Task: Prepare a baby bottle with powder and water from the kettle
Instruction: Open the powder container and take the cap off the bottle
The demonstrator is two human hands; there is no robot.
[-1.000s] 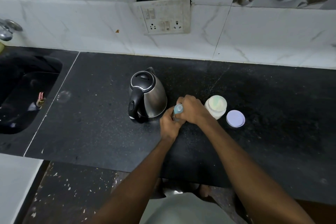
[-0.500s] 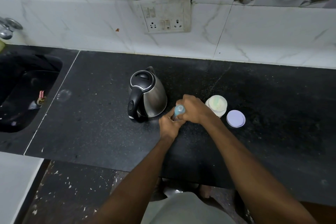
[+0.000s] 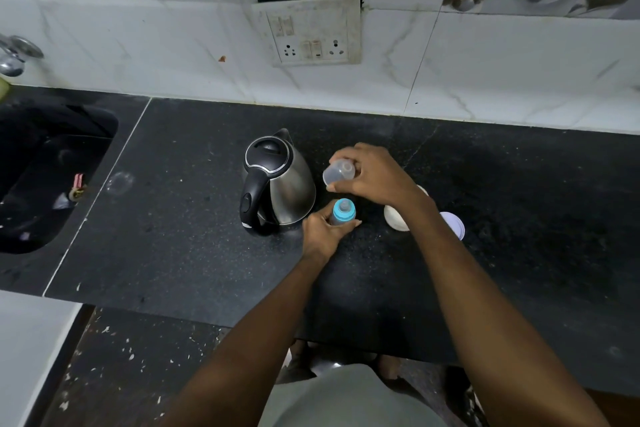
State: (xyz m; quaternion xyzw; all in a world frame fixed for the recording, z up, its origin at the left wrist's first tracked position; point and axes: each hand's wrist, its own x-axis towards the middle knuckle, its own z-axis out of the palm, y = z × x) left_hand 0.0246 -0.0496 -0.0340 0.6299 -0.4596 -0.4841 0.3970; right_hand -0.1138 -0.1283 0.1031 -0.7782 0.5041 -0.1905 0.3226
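Note:
A baby bottle (image 3: 343,211) with a blue collar and clear teat stands on the black counter (image 3: 173,236), just right of a steel kettle (image 3: 278,184) with a black lid and handle. My left hand (image 3: 323,232) grips the bottle's body. My right hand (image 3: 370,173) holds the bottle's clear cap (image 3: 339,173) in the air above and behind the bottle. A white powder tub (image 3: 394,218) sits to the right, mostly hidden by my right forearm, and its pale lid (image 3: 455,224) lies flat beside it.
A dark sink (image 3: 45,177) is set into the counter at the left, with a tap (image 3: 15,55) above it. A socket panel (image 3: 311,31) hangs on the white tiled wall behind the kettle. The counter's front edge runs just below my forearms.
My right hand has lifted the clear cap off the bottle and moved it up and away. The blue collar and teat are now uncovered. My left hand stays on the bottle.

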